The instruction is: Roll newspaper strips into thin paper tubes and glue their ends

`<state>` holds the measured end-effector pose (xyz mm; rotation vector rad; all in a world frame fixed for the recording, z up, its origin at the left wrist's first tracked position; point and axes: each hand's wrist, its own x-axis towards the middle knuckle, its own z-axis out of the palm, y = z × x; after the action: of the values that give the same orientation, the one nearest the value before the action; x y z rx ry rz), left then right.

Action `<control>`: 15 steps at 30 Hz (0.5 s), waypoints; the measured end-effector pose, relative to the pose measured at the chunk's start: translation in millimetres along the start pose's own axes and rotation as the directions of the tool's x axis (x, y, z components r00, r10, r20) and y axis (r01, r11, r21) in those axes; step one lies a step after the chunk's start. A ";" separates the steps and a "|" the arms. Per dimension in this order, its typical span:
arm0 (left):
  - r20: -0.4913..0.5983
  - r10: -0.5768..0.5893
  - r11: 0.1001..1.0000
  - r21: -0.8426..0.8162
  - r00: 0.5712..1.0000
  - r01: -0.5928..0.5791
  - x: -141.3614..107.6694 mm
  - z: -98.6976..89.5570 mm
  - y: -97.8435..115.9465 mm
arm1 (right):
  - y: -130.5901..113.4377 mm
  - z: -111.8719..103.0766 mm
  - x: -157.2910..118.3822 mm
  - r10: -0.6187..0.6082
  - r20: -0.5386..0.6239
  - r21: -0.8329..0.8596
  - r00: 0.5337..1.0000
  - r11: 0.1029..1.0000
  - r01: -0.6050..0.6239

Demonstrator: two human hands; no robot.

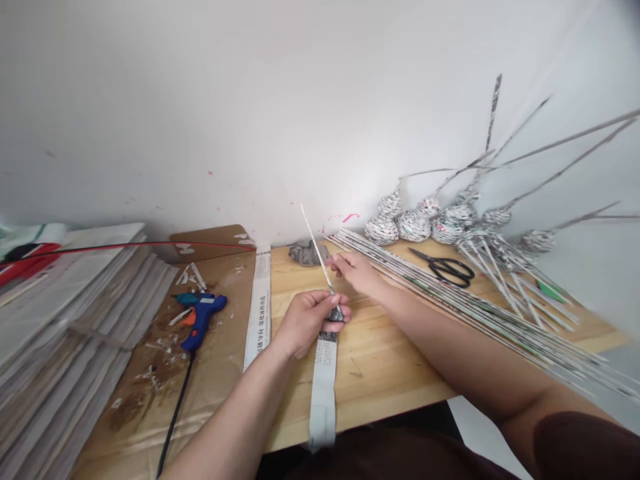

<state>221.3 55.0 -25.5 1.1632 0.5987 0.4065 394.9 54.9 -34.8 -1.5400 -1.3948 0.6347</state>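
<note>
My left hand [320, 313] is closed on a newspaper strip [324, 393], pinching its upper end where it is wound around a thin white stick [315, 239]. The stick slants up and left out of the grip. Below the hand the strip hangs flat over the table toward the front edge. My right hand [353, 272] is just right of the stick, fingers loosely bent and somewhat apart, with nothing visible in them. Whether its fingertips touch the stick I cannot tell. Behind the stick lies a crumpled grey cloth [301, 253].
Rolled paper sticks [430, 293] run along the right, beside black-handled scissors [447, 268]. Several woven paper gourds [413, 227] stand by the wall. Left are a blue glue gun [201, 320] on stained cardboard [210, 387], another newspaper strip [259, 300] and a newspaper stack [65, 333].
</note>
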 end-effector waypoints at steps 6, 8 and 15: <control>-0.018 0.040 0.999 -0.024 0.999 -0.040 2.4 -1.8 -3.7 | 1.9 33.0 47.5 -0.113 0.032 -0.657 0.993 0.747 0.106; -0.017 0.037 0.999 -0.021 0.999 -0.037 3.3 -2.1 -5.0 | 2.6 45.6 61.4 -0.106 0.044 -0.675 0.993 0.730 0.108; -0.010 0.055 0.998 -0.020 0.998 -0.056 7.7 -4.7 -6.5 | 3.5 66.4 79.4 -0.080 -0.023 -0.655 0.997 0.754 0.045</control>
<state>224.2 60.7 -34.6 1.1606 0.5700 0.4648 357.4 150.2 -50.3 -2.0175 -1.7285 0.0346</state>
